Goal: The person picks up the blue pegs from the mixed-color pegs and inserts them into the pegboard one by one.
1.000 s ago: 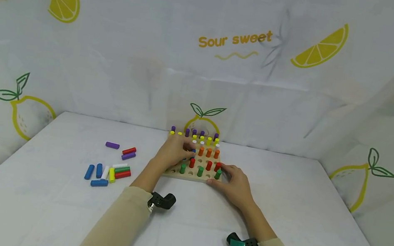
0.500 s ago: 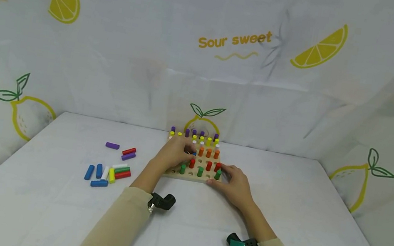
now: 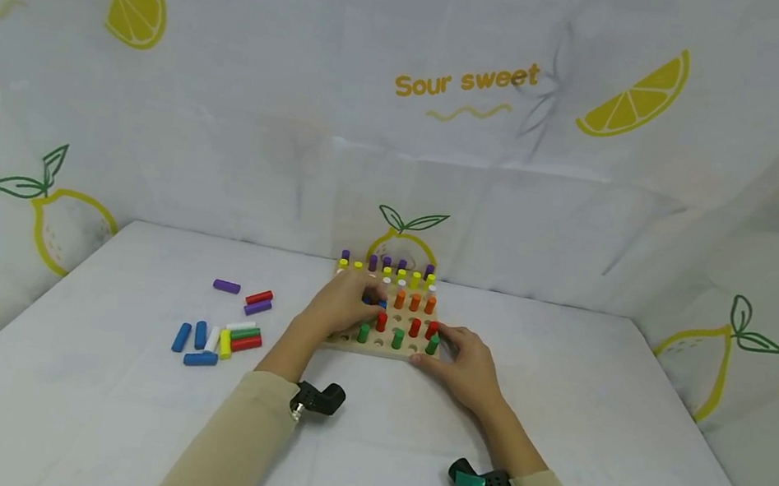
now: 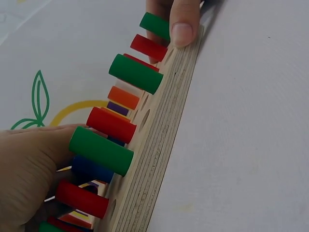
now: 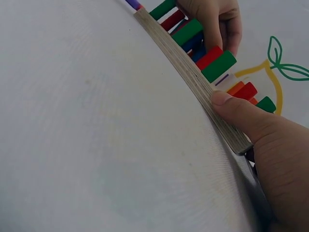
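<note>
A wooden pegboard (image 3: 385, 351) holds rows of colored pegs. My left hand (image 3: 342, 301) reaches over its left side, thumb and fingers pinching a blue peg (image 3: 381, 305) in the row behind the red pegs; the fingertips partly cover it. In the left wrist view, blue pegs (image 4: 91, 169) show beside that hand, behind a green peg (image 4: 101, 150). My right hand (image 3: 465, 363) grips the board's near right corner. Its thumb presses the front edge in the right wrist view, near a red peg (image 5: 246, 91) and a green peg (image 5: 266, 104).
Left of the board, loose pegs lie on the white table (image 3: 113, 403): several blue, including one blue peg (image 3: 200, 359), plus red, white, yellow, green and purple ones. A lemon-print cloth (image 3: 257, 175) hangs close behind the board.
The left fingertips and the blue peg between them have lowered slightly toward the board. The right hand keeps its hold on the corner. The head view has shifted a little.
</note>
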`<state>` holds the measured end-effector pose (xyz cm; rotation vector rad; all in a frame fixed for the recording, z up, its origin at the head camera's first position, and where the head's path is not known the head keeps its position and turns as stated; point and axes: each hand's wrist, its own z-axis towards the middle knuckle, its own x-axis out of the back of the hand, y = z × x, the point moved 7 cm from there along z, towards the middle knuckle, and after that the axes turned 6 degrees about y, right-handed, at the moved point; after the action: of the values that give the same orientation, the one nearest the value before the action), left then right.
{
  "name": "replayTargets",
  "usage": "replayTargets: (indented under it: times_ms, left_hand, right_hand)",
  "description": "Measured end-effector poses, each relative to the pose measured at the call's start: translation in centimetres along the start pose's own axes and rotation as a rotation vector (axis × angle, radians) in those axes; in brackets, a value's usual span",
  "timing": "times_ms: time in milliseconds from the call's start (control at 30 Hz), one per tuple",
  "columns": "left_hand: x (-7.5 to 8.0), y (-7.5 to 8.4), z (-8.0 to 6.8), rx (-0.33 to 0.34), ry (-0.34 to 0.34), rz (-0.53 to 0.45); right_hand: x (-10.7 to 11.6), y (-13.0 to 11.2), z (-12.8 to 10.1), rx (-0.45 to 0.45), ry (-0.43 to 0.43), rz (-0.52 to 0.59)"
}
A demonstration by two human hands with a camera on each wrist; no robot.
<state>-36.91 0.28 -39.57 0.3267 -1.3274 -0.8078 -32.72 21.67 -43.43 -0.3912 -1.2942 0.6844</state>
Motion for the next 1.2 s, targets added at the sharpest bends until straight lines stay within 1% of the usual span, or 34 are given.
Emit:
replayTargets:
  times_ms: [133, 267, 367, 467, 533, 600, 767, 1000, 1133, 1200]
  left_hand:
    - [0.6, 0.2, -0.6, 0.010, 0.028, 0.053]
    - [1.8, -0.3, -1.4, 0.061, 0.079, 0.029]
    - [3.2, -0.8, -2.1, 0.093, 0.108, -0.036]
    - [4.9, -1.0, -2.7, 0.089, 0.120, -0.068]
    - [6.3, -1.1, -3.2, 0.081, 0.125, -0.061]
    - [7.7, -1.2, -3.8, 0.066, 0.135, -0.034]
    - [10.6, -1.8, -5.7, 0.063, 0.143, 0.049]
    - [13.2, -3.1, -8.4, 0.112, 0.102, 0.169]
    - [14.8, -4.4, -10.5, 0.128, 0.105, 0.221]
    - [15.8, -5.0, -11.6, 0.136, 0.107, 0.250]
  right_hand:
    - [0.0, 0.1, 0.1, 0.000, -0.002, 0.003]
    - [-0.3, 0.2, 0.1, -0.017, -0.019, 0.015]
    - [-0.5, 0.0, 0.1, -0.023, -0.026, 0.018]
    - [-0.4, -0.1, 0.1, -0.023, -0.025, 0.004]
    - [-0.4, -0.1, 0.1, -0.028, -0.024, -0.002]
    - [-0.3, 0.1, 0.1, -0.029, -0.028, -0.010]
    - [-0.1, 0.4, 0.3, -0.035, -0.028, -0.021]
    - [-0.1, 0.5, 0.6, -0.046, -0.038, -0.034]
    - [-0.6, 0.6, 0.5, -0.066, -0.054, -0.026]
    - [-0.7, 0.5, 0.6, -0.065, -0.051, -0.014]
